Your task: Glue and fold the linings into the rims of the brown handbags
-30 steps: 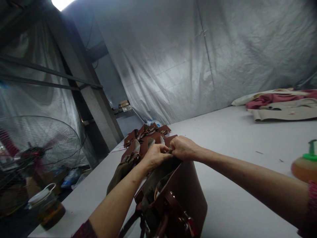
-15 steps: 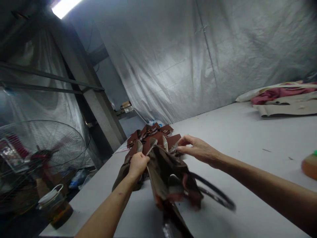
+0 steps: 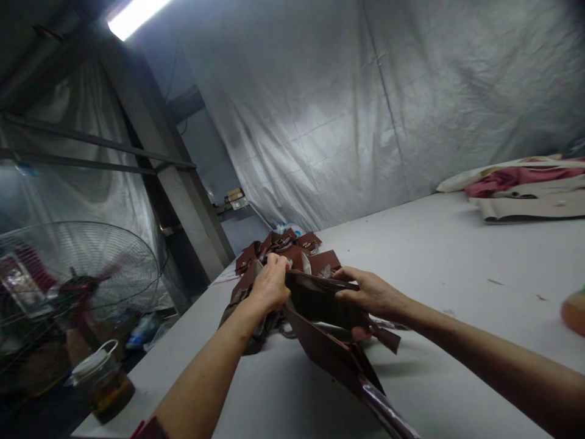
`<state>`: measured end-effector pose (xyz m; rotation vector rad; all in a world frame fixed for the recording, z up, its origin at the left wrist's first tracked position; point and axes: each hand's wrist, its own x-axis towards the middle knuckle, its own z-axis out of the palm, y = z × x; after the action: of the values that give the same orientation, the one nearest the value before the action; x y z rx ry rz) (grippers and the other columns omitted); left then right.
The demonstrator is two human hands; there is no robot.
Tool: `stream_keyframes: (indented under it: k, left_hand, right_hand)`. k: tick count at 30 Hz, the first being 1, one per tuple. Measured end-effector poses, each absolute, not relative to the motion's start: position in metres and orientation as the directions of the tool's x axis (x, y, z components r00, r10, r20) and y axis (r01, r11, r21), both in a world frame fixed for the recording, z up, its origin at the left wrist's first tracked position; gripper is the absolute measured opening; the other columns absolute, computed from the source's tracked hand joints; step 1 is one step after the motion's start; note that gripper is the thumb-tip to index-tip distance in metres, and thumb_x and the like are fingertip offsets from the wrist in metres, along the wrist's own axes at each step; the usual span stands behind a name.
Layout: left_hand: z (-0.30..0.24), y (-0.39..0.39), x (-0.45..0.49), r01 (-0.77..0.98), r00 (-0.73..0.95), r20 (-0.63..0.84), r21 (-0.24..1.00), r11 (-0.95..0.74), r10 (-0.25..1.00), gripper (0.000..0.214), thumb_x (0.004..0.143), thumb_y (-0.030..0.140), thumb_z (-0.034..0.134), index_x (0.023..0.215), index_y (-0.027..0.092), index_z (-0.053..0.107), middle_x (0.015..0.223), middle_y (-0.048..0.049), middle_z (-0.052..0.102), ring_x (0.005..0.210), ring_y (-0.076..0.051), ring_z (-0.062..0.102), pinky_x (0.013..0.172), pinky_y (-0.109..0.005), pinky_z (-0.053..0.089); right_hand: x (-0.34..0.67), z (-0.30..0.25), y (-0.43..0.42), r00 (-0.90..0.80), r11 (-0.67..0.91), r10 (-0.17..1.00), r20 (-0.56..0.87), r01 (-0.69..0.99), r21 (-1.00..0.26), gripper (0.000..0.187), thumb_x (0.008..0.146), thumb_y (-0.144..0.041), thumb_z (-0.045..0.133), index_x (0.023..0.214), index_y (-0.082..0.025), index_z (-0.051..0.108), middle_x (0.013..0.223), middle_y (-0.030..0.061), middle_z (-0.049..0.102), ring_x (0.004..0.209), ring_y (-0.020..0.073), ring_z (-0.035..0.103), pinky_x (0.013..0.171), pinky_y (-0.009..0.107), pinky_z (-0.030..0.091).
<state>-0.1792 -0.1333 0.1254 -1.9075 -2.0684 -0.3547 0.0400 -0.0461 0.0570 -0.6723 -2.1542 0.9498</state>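
A brown handbag (image 3: 320,341) with its mouth spread apart is held over the white table, and its dark inside faces me. My left hand (image 3: 272,283) is closed on the bag's far left rim. On the right rim, my right hand (image 3: 365,292) pinches the edge between thumb and fingers. A handle in shiny clear wrap (image 3: 386,408) hangs toward me from the near side. Just behind the bag lies a pile of similar brown bags (image 3: 251,274), partly covered by my left hand.
A caged fan (image 3: 82,280) stands at the left beyond the table edge. A lidded jug of dark liquid (image 3: 107,387) sits at the near left corner. Folded cloth pieces (image 3: 530,189) lie at the far right, and an orange container (image 3: 573,311) at the right edge. A silvery sheet (image 3: 329,122) hangs behind.
The bag has turned so that its brown outer side shows and its mouth gapes wider. My left hand has moved up and right; my right hand has come down onto the rim.
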Motion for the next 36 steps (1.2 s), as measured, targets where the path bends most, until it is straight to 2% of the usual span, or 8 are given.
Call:
stream_keyframes:
  k: [4, 8, 13, 19, 23, 28, 30, 36]
  left_hand:
    - [0.122, -0.126, -0.184, 0.991, -0.106, 0.418, -0.031, 0.131, 0.902, 0.029, 0.067, 0.005, 0.056, 0.09, 0.022, 0.051, 0.104, -0.0017, 0.048, 0.087, -0.016, 0.056, 0.073, -0.027, 0.042]
    - [0.118, -0.124, -0.188, 0.99, -0.124, 0.442, -0.003, 0.139, 0.889, 0.024, 0.068, 0.009, 0.061, 0.087, 0.022, 0.054, 0.099, -0.0005, 0.052, 0.09, -0.017, 0.056, 0.076, -0.027, 0.041]
    - [0.116, -0.123, -0.191, 0.993, -0.116, 0.476, 0.03, 0.116, 0.871, 0.021, 0.068, 0.014, 0.067, 0.085, 0.022, 0.057, 0.094, 0.0004, 0.056, 0.087, -0.016, 0.057, 0.076, -0.027, 0.04]
    - [0.115, -0.119, -0.195, 0.992, -0.12, 0.474, 0.095, 0.085, 0.872, 0.016, 0.066, 0.02, 0.071, 0.08, 0.022, 0.064, 0.091, 0.0001, 0.055, 0.086, -0.016, 0.057, 0.076, -0.026, 0.041]
    - [0.114, -0.115, -0.201, 0.983, -0.078, 0.441, 0.184, -0.005, 0.894, 0.009, 0.068, 0.027, 0.073, 0.069, 0.02, 0.067, 0.089, -0.0009, 0.054, 0.085, -0.016, 0.056, 0.074, -0.026, 0.042]
    - [0.111, -0.115, -0.209, 0.913, 0.03, 0.464, 0.347, -0.213, 0.886, 0.013, 0.07, 0.018, 0.067, 0.06, 0.016, 0.059, 0.103, -0.0029, 0.06, 0.096, -0.016, 0.057, 0.087, -0.027, 0.041]
    - [0.109, -0.115, -0.211, 0.878, 0.052, 0.446, 0.406, -0.254, 0.894, 0.015, 0.071, 0.015, 0.064, 0.059, 0.016, 0.055, 0.101, -0.0032, 0.064, 0.095, -0.016, 0.059, 0.088, -0.027, 0.041]
    - [0.107, -0.117, -0.21, 0.89, 0.058, 0.444, 0.383, -0.248, 0.894, 0.015, 0.069, 0.015, 0.063, 0.058, 0.017, 0.052, 0.086, -0.0012, 0.066, 0.082, -0.015, 0.059, 0.077, -0.026, 0.042]
  right_hand:
    - [0.041, 0.055, -0.047, -0.634, 0.59, 0.676, 0.376, 0.16, -0.791, 0.018, 0.075, -0.02, 0.057, 0.093, -0.018, 0.062, 0.079, 0.0007, 0.067, 0.074, 0.0166, 0.061, 0.062, 0.024, 0.044]
    - [0.04, 0.051, -0.042, -0.63, 0.582, 0.676, 0.381, 0.139, -0.802, 0.017, 0.074, -0.02, 0.059, 0.091, -0.018, 0.063, 0.08, 0.0009, 0.067, 0.074, 0.0162, 0.061, 0.062, 0.023, 0.044]
    - [0.039, 0.044, -0.031, -0.657, 0.539, 0.644, 0.391, 0.029, -0.842, 0.016, 0.075, -0.024, 0.061, 0.09, -0.018, 0.063, 0.077, -0.0003, 0.065, 0.07, 0.0145, 0.059, 0.061, 0.022, 0.045]
    - [0.042, 0.046, -0.035, -0.677, 0.456, 0.652, 0.341, -0.008, -0.89, 0.017, 0.074, -0.026, 0.063, 0.089, -0.018, 0.061, 0.071, -0.0021, 0.063, 0.062, 0.0126, 0.057, 0.055, 0.022, 0.043]
    - [0.045, 0.049, -0.036, -0.693, 0.366, 0.657, 0.296, -0.049, -0.929, 0.02, 0.07, -0.028, 0.065, 0.087, -0.018, 0.06, 0.068, -0.0035, 0.061, 0.059, 0.0115, 0.056, 0.054, 0.022, 0.042]
    - [0.046, 0.047, -0.021, -0.67, 0.381, 0.664, 0.332, -0.079, -0.921, 0.023, 0.068, -0.032, 0.068, 0.085, -0.017, 0.062, 0.072, -0.0017, 0.063, 0.064, 0.0127, 0.057, 0.059, 0.023, 0.043]
    - [0.047, 0.045, -0.014, -0.662, 0.405, 0.664, 0.347, -0.072, -0.912, 0.023, 0.069, -0.031, 0.067, 0.086, -0.017, 0.062, 0.072, -0.0013, 0.063, 0.064, 0.0125, 0.058, 0.058, 0.023, 0.044]
    - [0.048, 0.047, -0.005, -0.663, 0.412, 0.668, 0.337, -0.047, -0.91, 0.023, 0.07, -0.031, 0.066, 0.088, -0.017, 0.063, 0.067, -0.0025, 0.063, 0.052, 0.0104, 0.056, 0.049, 0.022, 0.043]
